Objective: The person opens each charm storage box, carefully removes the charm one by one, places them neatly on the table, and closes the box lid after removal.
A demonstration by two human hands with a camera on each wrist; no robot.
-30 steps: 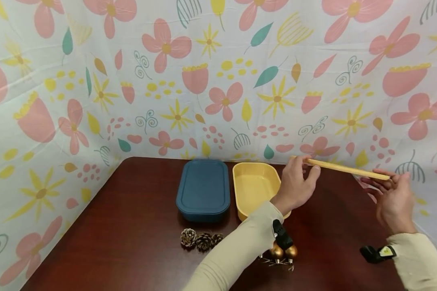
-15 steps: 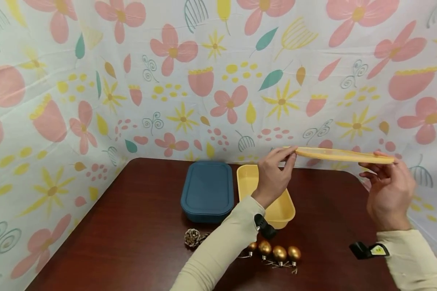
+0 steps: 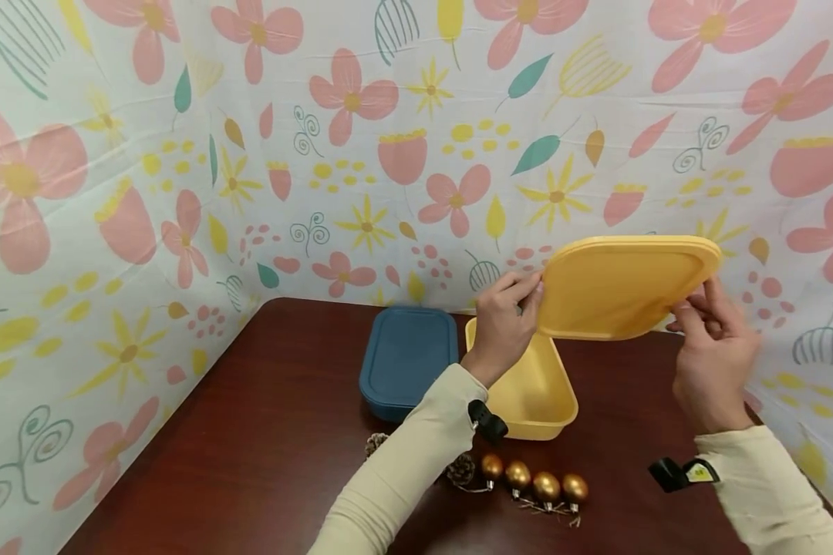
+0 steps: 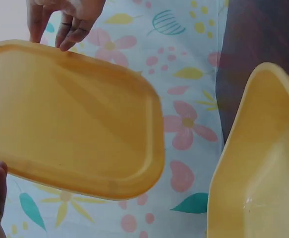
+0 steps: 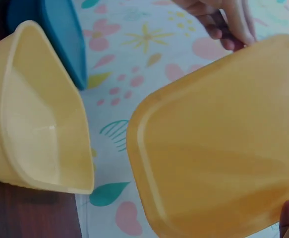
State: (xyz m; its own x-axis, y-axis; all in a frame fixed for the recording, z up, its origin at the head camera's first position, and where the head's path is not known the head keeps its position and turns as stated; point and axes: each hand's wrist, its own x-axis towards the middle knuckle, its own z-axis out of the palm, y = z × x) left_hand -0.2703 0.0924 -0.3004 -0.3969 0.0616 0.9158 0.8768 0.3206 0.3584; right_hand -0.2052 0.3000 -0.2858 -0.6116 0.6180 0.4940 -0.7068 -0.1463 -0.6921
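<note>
A yellow rectangular lid [image 3: 628, 289] is held up in the air by both hands, its broad face tilted toward me in the head view. My left hand [image 3: 505, 320] pinches its left edge. At the opposite edge, the fingers and thumb of my right hand [image 3: 716, 358] grip the lid near its lower right corner. Below and to the left stands an uncovered yellow container [image 3: 537, 393], partly hidden behind my left hand and sleeve. The inside of this container [image 5: 40, 129] shows bare walls in the right wrist view.
A blue container with its lid on [image 3: 409, 358] stands left of the yellow one. Nearer me lie pine cones [image 3: 461, 468], partly covered by my left sleeve, and a row of gold baubles [image 3: 546, 487]. A floral cloth [image 3: 389, 154] hangs behind the dark table [image 3: 250, 432].
The lid has turned from edge-on to showing its broad face and has risen. Both hands have moved left with it, and more of the yellow container and baubles shows.
</note>
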